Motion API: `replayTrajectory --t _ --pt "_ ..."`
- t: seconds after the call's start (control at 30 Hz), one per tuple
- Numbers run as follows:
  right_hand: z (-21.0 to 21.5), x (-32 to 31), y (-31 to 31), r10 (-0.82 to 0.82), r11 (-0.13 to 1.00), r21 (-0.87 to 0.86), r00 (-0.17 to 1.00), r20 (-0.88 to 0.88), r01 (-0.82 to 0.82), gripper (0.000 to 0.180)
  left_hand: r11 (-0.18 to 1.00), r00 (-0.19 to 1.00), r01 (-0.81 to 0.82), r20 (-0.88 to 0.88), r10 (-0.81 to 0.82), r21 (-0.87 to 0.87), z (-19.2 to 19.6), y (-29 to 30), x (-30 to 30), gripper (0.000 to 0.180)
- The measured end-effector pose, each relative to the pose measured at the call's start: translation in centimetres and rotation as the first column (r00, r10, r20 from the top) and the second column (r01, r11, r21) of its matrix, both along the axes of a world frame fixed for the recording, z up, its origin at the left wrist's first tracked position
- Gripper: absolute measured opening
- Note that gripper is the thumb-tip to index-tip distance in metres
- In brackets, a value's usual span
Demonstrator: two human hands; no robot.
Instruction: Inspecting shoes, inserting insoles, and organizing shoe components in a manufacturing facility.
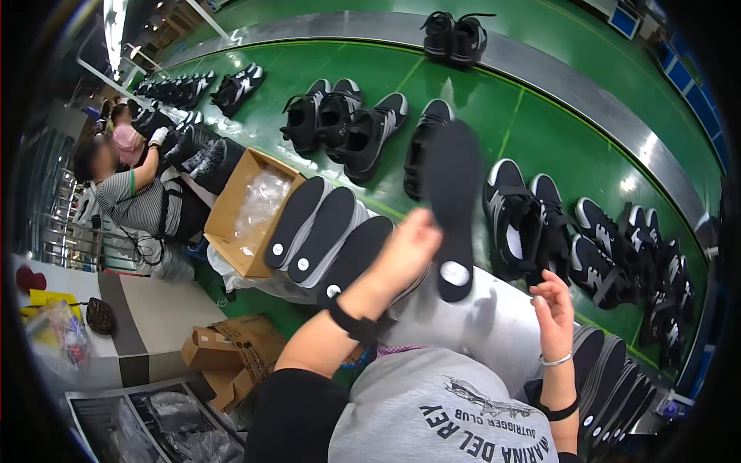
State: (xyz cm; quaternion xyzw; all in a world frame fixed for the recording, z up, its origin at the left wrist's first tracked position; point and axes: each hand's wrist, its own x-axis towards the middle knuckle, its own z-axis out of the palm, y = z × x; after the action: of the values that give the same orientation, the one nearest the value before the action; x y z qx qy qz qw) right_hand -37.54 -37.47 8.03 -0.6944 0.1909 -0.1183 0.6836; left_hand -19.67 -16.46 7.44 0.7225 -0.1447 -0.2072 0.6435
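My left hand (409, 248) is closed on the edge of a black insole (454, 185), holding it up over the metal ledge with its white round label toward me. My right hand (554, 316) is raised with thumb and fingers apart, nothing in it. Just beyond its fingertips stands a pair of black shoes with white toe edges; the left shoe (509, 220) shows a pale inside. Behind the held insole, a single black shoe (421, 147) is partly hidden. Stacked black insoles (330, 231) lie to the left of my left hand.
Shoes stand along the green conveyor (505, 116), with another pair (455, 38) on its far metal rim. More insole stacks (606, 370) lie at right. An open carton (231, 208) holds clear plastic. A co-worker in a striped shirt (143, 208) stands at left, above cardboard boxes (231, 351).
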Motion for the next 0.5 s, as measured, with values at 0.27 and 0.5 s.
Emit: replayTrajectory --t 0.27,0.5 --pt "-2.2 -1.4 -1.9 -0.013 0.998 0.057 0.995 -0.097 0.019 0.015 0.746 0.754 -0.657 0.072 0.653 0.107 3.4 24.1 11.4 0.024" --pt "-3.4 -2.1 -1.5 0.015 0.990 0.141 0.984 -0.180 0.011 0.015 0.608 0.747 -0.642 0.204 0.632 0.467 -0.6 34.0 14.0 0.025"
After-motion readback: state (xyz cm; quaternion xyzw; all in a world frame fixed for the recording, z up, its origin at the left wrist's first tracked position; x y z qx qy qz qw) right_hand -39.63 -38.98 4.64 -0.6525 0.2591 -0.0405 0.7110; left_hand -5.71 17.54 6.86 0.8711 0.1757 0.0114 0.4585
